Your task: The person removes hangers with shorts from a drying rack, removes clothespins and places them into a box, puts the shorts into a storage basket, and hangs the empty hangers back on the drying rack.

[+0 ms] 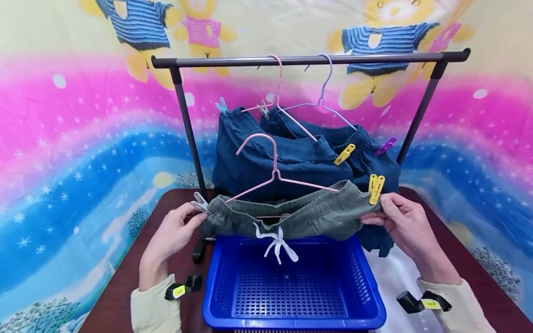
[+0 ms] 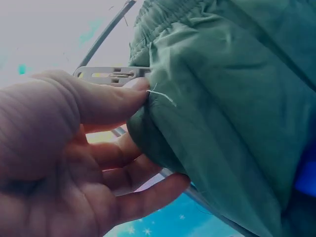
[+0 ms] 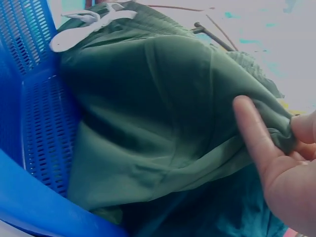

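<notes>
Green shorts (image 1: 320, 217) with a white drawstring (image 1: 278, 243) are stretched between both hands above a blue basket. A pink hanger (image 1: 275, 159) sits inside their waistband, its hook free of the rail. My left hand (image 1: 170, 233) pinches the left side of the shorts, just beside a grey clothespin (image 1: 201, 202). My right hand (image 1: 410, 226) pinches the right side, below a yellow clothespin (image 1: 376, 189). In the left wrist view, thumb and fingers close on the green cloth (image 2: 217, 98) by the grey pin. The right wrist view shows finger and thumb on the shorts' edge.
A dark rack's rail (image 1: 233, 60) bears two hangers with blue shorts (image 1: 279, 162), pinned by clothespins. The blue basket (image 1: 291, 322) stands on a brown table (image 1: 125, 282). A whitish translucent container (image 1: 395, 273) lies right of it. A printed cloth hangs behind.
</notes>
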The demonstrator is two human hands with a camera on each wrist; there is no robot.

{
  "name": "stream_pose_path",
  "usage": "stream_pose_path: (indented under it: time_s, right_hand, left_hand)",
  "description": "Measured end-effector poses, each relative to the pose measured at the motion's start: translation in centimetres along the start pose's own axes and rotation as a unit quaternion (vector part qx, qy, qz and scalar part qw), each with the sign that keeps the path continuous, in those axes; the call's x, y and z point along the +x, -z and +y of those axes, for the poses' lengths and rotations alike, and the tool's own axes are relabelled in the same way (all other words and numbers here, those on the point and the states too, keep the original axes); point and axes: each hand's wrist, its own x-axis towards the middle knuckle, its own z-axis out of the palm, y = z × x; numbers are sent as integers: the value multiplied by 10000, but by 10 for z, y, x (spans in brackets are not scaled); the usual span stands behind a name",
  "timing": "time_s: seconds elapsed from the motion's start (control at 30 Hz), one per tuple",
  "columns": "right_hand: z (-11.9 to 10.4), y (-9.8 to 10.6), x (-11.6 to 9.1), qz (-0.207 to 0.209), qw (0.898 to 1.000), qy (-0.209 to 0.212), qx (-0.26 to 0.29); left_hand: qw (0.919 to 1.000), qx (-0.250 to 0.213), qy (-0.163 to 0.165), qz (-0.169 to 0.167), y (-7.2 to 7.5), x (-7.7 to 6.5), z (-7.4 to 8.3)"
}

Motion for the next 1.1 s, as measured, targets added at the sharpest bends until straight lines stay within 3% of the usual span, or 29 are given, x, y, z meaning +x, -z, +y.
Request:
stream_pose_path:
  time_s: [0.3,0.47,0.6,0.77,0.93,1.1]
  right_hand:
    - [-1,0,-14,-316,9969,-598,-389]
    - [6,-1,-31,-519,9869,-1195,-951]
    - [3,-4,-38,-672,9721,-1446,-1717]
    - [-7,-6,-30,-855,9516,-1294,-2652]
    - [-15,0,-23,-1494,9309,-1517,-2969]
    - [-24,5,-24,-2152,8982,-1544,-3508]
  left_hand:
    - [9976,45,185,-660,3,-4,-5]
    - [9930,76,225,-1155,6,-6,-10]
    - [9912,96,102,-1315,10,-6,-12]
    - [9906,200,138,-1347,12,-6,-14]
    - [9882,111,154,-1521,17,-10,-17]
    - [9847,72,51,-1743,19,-10,-18]
